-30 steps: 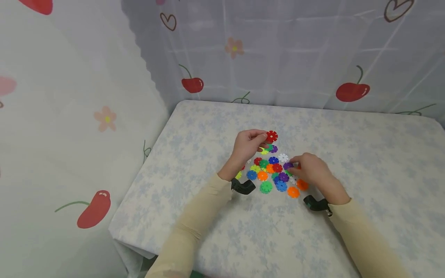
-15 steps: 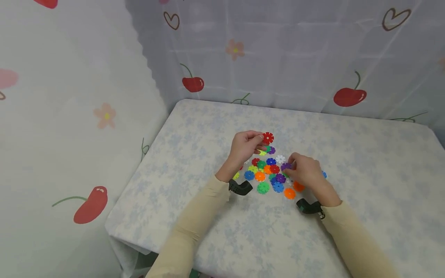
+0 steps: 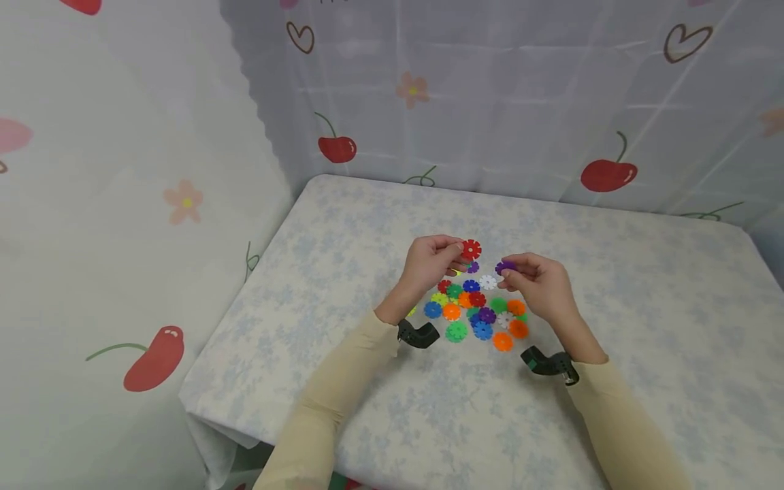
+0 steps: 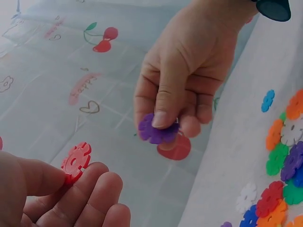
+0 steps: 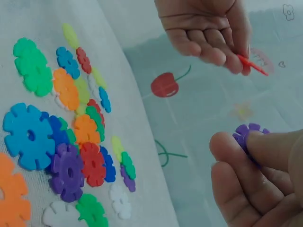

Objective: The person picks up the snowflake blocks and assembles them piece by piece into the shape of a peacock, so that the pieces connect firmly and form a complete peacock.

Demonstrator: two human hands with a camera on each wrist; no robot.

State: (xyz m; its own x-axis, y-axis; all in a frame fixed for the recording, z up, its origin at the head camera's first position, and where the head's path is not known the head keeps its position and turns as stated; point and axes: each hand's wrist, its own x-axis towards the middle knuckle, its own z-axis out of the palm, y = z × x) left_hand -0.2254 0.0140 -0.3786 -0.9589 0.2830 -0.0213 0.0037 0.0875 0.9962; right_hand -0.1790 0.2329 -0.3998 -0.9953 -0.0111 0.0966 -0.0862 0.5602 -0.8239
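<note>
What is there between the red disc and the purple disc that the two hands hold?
Nothing; the head view shows an open gap between red disc and purple disc, tablecloth behind.

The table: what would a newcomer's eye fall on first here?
Probably the bright, many-coloured scatter of notched discs lying on the pale table. Just beyond most of them, the left hand pinches a red disc and the right hand a purple disc. Behind, red cherries stand out on the curtain.
</note>
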